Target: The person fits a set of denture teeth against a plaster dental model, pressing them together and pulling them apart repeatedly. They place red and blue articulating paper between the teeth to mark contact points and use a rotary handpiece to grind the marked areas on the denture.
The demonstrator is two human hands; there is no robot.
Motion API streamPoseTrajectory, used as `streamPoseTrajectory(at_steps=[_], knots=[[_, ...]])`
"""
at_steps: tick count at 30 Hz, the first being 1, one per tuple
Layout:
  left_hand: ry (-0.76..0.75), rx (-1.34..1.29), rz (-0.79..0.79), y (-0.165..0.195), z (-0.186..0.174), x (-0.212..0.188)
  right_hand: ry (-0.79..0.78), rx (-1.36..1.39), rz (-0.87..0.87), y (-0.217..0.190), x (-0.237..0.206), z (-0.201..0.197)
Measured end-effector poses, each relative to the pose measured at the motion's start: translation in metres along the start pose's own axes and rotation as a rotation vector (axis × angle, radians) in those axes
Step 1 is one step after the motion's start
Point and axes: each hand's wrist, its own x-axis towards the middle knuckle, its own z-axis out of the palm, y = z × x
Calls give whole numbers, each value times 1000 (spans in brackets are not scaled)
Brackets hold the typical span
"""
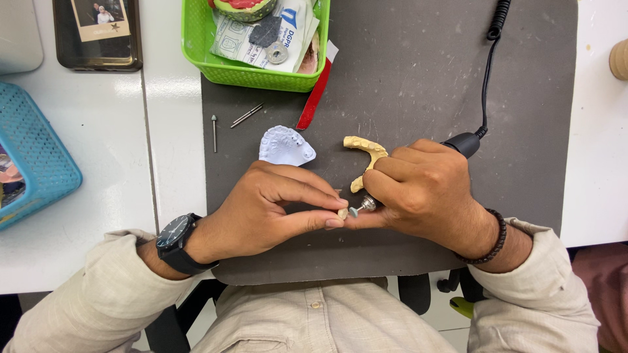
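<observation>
Fingertips of left hand (261,209) pinched shut on a tiny cream tooth piece (342,213), thumb below, forefinger above. Piece small, pale beige, rounded, mostly covered by the fingers, so its shape is hard to make out. Held just above the grey mat (418,72), near the front edge, between both hands.

Right hand (425,193) closed round a handpiece (466,144), black body showing only behind the knuckles, silver nose poking out at the fingertips. Small blue-grey polishing tip (354,211) touching the tooth piece. Black coiled cord (494,39) running up from the handpiece and off the top edge.

Just behind the right knuckles, a yellow arch-shaped dental cast (363,145), partly hidden by that hand. Beside it, left, a pale blue-white cast (286,146) lying flat. Further left, three thin burs (229,121) on the mat.

Beyond, a green basket (196,39) with packets and a red-and-green model, cut off at the top. Red strip (314,101) sticking out under it. Blue basket (39,144) at the left edge, cut off. Black watch (173,240) on the left wrist, dark bead bracelet (494,238) on the right.
</observation>
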Motion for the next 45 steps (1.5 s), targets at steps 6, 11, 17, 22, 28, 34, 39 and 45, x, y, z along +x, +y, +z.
streamPoseTrajectory(at_steps=[6,11,17,22,28,34,39,45], knots=[[-3,4,5,-1,-1,0,-6,25,-11,-1,1,0],[0,17,6,0,0,0,-20,33,-15,-2,1,1],[5,29,28,-2,0,0,-28,34,-15,-2,1,2],[18,30,48,-3,0,-1,-12,9,-8,-3,0,1],[18,46,52,-5,0,-1,-32,11,-12,-2,-1,4],[19,57,47,-4,-1,-1,-18,20,-20,-3,-1,3],[43,-1,-47,1,0,-1,47,-21,22,-3,2,0],[81,-128,-131,1,-1,2,133,22,26,6,6,-13]])
